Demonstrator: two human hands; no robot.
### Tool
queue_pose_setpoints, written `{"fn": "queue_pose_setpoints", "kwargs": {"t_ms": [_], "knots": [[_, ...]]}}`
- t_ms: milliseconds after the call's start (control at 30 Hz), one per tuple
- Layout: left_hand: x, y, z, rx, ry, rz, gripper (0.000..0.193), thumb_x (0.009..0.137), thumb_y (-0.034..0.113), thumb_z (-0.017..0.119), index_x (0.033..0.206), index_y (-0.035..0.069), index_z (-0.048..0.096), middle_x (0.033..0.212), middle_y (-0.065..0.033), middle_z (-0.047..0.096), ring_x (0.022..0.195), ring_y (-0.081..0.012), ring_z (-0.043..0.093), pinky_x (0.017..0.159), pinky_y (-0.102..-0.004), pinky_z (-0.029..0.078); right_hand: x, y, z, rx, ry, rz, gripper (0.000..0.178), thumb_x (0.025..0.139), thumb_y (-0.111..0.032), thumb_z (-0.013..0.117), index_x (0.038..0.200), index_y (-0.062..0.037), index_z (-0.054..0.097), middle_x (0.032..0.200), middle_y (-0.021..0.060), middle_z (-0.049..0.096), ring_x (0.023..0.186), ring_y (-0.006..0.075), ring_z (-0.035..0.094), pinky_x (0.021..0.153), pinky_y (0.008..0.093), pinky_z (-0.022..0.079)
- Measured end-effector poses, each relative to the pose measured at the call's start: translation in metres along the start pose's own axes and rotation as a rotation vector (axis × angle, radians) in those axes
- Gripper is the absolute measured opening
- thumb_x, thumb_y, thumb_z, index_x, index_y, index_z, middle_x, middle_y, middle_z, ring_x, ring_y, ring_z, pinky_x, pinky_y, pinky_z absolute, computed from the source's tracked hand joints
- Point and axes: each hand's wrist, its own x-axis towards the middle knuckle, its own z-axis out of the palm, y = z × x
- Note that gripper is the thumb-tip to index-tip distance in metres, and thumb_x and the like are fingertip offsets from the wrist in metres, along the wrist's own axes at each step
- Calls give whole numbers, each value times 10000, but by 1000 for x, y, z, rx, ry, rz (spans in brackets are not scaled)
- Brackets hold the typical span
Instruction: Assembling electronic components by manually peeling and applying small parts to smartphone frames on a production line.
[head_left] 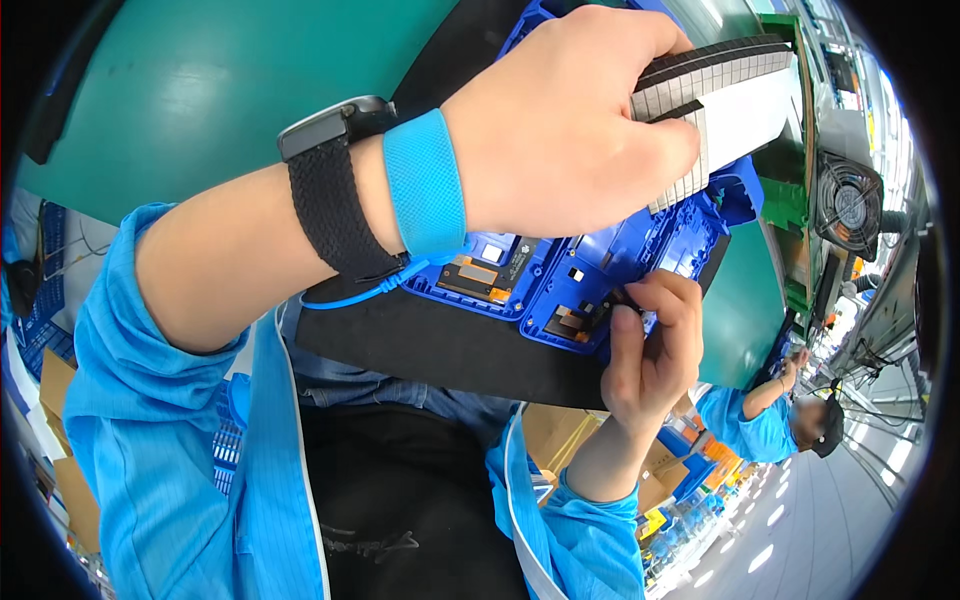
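Observation:
My left hand (590, 130) reaches across the work and grips a stack of white-backed sheets (745, 95) edged with rows of small grey and black squares. Below it lies an opened blue plastic housing (612, 245) with dark circuit parts and small metallic pieces inside; my left hand and wrist cover part of it. Thumb and fingers of my right hand (655, 345) are closed together at the housing's near right corner. Whatever is between those fingertips is too small or hidden to make out. A light-blue wrist strap (425, 180) and a black-banded watch (335, 130) circle my left wrist.
The housing rests on a black mat (430, 345) over a green tabletop (230, 90). A light-blue cord (345, 300) trails from the strap. To the right stand a green frame (795, 255) and a round black fan (848, 203). A co-worker in blue (745, 425) is farther right.

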Motion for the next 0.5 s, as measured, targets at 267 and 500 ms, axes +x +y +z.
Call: {"fn": "queue_pose_setpoints", "kwargs": {"t_ms": [267,500], "knots": [[0,2,-1,-81,-26,-76,219,911,102,611,1044,-68,576,805,-136,623,728,-148,562,668,-318,480,-3,-23,8,-471,-289,-169,845,816,-653,653,1288,48,630,1416,296,476,1292,464,451,1067,528,382],[0,-27,7,108,79,131,349,821,171,648,1059,-85,648,839,-216,710,776,-312,723,713,-382,565,-5,-16,6,-154,52,-47,623,973,-414,629,1308,105,549,1373,278,508,1257,380,528,1064,453,411]]}}
